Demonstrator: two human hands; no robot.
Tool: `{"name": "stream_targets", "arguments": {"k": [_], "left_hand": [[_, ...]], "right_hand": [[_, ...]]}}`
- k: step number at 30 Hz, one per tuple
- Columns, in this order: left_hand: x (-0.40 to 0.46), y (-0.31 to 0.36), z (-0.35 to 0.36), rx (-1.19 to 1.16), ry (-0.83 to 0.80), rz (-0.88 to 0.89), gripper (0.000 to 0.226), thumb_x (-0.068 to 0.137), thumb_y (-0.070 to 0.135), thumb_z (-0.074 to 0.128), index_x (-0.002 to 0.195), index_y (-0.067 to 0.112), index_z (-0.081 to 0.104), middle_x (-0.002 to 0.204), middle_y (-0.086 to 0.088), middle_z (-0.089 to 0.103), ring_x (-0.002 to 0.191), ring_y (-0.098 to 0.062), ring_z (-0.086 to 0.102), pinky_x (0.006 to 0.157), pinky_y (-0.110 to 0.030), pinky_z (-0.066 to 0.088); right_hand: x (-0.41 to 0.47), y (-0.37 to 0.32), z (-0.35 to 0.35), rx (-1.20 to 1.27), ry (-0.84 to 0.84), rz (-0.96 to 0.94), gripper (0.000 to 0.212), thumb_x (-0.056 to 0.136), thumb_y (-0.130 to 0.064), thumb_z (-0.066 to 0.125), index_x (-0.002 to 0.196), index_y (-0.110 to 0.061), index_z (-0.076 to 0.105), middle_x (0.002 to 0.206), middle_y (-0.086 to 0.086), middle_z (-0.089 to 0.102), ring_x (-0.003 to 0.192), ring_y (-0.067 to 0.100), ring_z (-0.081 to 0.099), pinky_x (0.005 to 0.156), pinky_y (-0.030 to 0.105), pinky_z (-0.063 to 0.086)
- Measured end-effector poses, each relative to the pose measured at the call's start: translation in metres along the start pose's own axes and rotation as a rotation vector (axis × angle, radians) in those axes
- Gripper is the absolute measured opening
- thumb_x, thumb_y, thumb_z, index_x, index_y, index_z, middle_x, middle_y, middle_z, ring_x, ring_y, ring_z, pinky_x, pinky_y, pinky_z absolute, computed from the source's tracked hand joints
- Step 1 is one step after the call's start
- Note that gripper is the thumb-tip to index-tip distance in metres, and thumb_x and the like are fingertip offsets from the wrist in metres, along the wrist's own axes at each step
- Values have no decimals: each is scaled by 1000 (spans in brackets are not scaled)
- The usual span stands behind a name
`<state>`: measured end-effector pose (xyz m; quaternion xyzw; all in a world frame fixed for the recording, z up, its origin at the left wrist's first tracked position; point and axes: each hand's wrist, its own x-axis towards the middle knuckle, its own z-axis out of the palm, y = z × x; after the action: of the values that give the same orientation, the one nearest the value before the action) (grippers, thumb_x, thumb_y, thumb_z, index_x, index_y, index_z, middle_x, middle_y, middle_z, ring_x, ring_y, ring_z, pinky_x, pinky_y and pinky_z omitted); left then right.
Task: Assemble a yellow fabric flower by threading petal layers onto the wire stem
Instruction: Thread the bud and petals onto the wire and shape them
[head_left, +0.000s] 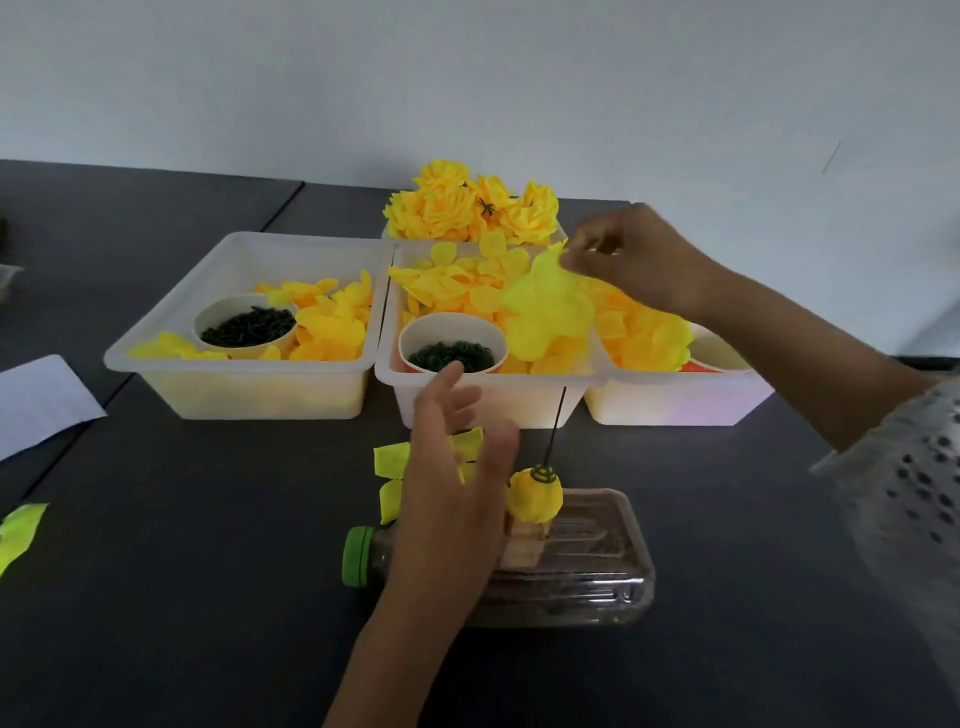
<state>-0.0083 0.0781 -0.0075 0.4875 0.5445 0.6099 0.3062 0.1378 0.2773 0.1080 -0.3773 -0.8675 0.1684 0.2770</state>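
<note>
My right hand (639, 260) pinches a large yellow petal layer (548, 306) by its top edge and holds it hanging above the middle tray (483, 397). A thin dark wire stem (557, 423) rises from a yellow bud (535, 493) with a green calyx, which stands on a clear plastic bottle (571, 561) lying on its side. My left hand (452, 467) hovers with relaxed, spread fingers just left of the bud, over loose yellow petal pieces (389, 460) on the table. It holds nothing.
Three white trays (244, 384) hold yellow petals and paper cups of dark green parts (452, 356). Finished yellow flowers (467, 208) sit in a tray behind. A white paper (36, 400) and a yellow scrap (18, 530) lie at the left.
</note>
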Motion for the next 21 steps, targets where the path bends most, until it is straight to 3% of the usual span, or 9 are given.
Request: {"name": "stream_targets", "arguments": {"k": [2, 6, 9, 12, 15, 17, 21], "left_hand": [[6, 2, -3, -51, 66, -6, 69, 78, 67, 36, 136, 31, 41, 120, 19, 56, 110, 7, 53, 74, -1, 40], [16, 12, -9, -59, 110, -27, 41, 97, 46, 45, 132, 25, 48, 111, 13, 61, 100, 6, 57, 68, 0, 40], [18, 23, -14, -4, 37, -31, 59, 79, 70, 38, 122, 33, 55, 106, 20, 62, 99, 6, 58, 68, -5, 42], [17, 34, -15, 24, -34, -5, 61, 78, 74, 32, 99, 28, 66, 94, 17, 69, 88, 1, 63, 65, -9, 40], [10, 44, -15, -66, -85, 78, 52, 94, 53, 42, 80, 9, 67, 67, 9, 66, 63, 0, 57, 58, -9, 41], [4, 46, -17, -129, -105, 89, 46, 90, 41, 42, 75, 3, 64, 59, 7, 60, 56, 1, 52, 54, -9, 40], [-4, 45, -20, -171, -169, 42, 43, 85, 41, 45, 77, 4, 67, 59, 5, 61, 55, 0, 49, 54, -10, 40]], "right_hand": [[-8, -12, -12, 145, 32, 76, 22, 93, -16, 62, 71, -17, 63, 55, -18, 57, 52, -2, 50, 54, 13, 40], [-28, -38, -23, 505, -12, 164, 23, 97, -16, 55, 76, -12, 62, 64, -7, 60, 58, 14, 47, 51, 25, 36], [-44, -56, -24, 679, -65, 249, 15, 93, -19, 58, 91, -5, 61, 75, 6, 59, 59, 16, 45, 54, 29, 34], [-59, -69, -19, 750, -160, 306, 33, 79, -28, 63, 100, -2, 60, 81, 12, 60, 63, 21, 46, 60, 30, 32], [-72, -74, -11, 747, -212, 369, 61, 74, -32, 61, 122, 5, 55, 107, 29, 58, 89, 35, 43, 68, 35, 33], [-78, -72, -7, 759, -207, 418, 52, 72, -32, 62, 113, 1, 61, 105, 26, 60, 87, 34, 43, 71, 37, 34], [-90, -60, 3, 755, -259, 487, 17, 75, -33, 62, 73, -18, 70, 67, 1, 63, 47, 14, 45, 55, 25, 35]]}}
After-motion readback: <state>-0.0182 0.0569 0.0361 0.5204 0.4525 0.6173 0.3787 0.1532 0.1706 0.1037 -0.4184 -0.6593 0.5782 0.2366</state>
